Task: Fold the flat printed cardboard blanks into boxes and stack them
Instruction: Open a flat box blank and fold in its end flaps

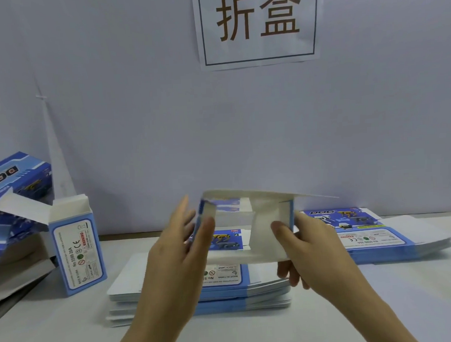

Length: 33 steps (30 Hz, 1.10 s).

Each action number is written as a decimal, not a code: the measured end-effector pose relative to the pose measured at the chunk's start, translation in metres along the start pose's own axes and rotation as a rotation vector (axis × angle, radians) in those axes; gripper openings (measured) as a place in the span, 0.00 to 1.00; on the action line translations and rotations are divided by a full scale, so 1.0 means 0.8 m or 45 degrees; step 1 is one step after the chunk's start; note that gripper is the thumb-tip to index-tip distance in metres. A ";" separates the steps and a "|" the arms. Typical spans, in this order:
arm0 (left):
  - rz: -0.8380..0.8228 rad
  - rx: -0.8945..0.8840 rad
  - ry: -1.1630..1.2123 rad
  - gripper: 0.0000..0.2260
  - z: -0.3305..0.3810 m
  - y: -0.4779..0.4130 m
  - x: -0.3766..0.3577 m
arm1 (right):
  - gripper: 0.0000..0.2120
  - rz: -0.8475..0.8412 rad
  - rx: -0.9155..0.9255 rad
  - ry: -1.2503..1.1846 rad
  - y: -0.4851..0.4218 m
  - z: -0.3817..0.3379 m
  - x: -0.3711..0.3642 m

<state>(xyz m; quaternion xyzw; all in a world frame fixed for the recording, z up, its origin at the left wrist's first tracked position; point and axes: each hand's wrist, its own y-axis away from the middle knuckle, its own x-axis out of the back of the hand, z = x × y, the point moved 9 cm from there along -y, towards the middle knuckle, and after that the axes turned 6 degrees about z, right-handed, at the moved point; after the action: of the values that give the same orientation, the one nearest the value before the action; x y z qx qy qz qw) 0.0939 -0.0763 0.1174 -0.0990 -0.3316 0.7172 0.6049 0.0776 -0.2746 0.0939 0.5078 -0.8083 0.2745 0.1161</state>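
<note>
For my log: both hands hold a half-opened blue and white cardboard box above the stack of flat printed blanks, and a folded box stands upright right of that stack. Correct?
No: the head view shows the folded blue and white cardboard box left of the stack of blanks; rest holds.

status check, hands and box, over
Left hand and right hand both pinch the half-formed box, end flaps open. Held above blank stack. Nothing blocking.

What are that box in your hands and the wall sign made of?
The box looks like thin cardboard, blue print outside, bare white inside, bending at creases. The sign seems plain matte paper, its edges slightly wavy.
</note>
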 end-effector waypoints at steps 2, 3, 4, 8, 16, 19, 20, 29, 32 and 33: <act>-0.008 0.071 0.318 0.32 0.001 -0.001 0.004 | 0.05 -0.037 -0.223 -0.333 -0.001 0.016 -0.003; 0.005 0.031 0.391 0.35 0.004 -0.002 0.008 | 0.05 -0.062 -0.292 -0.442 -0.001 0.019 -0.005; -0.009 -0.056 0.375 0.40 0.008 -0.001 0.008 | 0.05 -0.083 -0.324 -0.522 0.000 0.019 -0.007; -0.142 -0.448 -0.207 0.60 0.016 0.008 -0.019 | 0.08 -0.178 -0.311 -0.705 0.008 0.001 -0.011; 0.076 -0.673 -0.393 0.61 0.011 0.000 -0.008 | 0.21 -0.249 -0.173 -0.582 0.011 -0.023 0.006; -0.011 -0.709 -0.345 0.62 0.007 -0.003 -0.006 | 0.14 0.085 -0.056 -0.685 -0.004 -0.018 0.050; -0.025 -0.735 -0.353 0.62 0.008 -0.002 -0.006 | 0.07 0.150 0.035 -0.721 -0.006 -0.020 0.061; -0.097 -0.849 -0.407 0.63 0.013 0.003 -0.011 | 0.13 0.150 -0.091 -1.355 -0.021 0.009 0.063; -0.114 -0.814 -0.270 0.60 0.018 -0.004 -0.022 | 0.14 -0.171 -0.493 -1.519 -0.014 0.021 0.012; -0.171 -0.722 -0.189 0.58 0.014 -0.006 -0.023 | 0.12 -0.333 -0.602 -1.469 -0.004 0.019 -0.009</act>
<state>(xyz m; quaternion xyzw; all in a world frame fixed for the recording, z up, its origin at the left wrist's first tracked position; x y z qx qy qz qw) 0.0961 -0.0972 0.1242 -0.1891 -0.5677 0.5597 0.5734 0.0854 -0.2788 0.0787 0.6292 -0.7109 -0.2454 -0.1965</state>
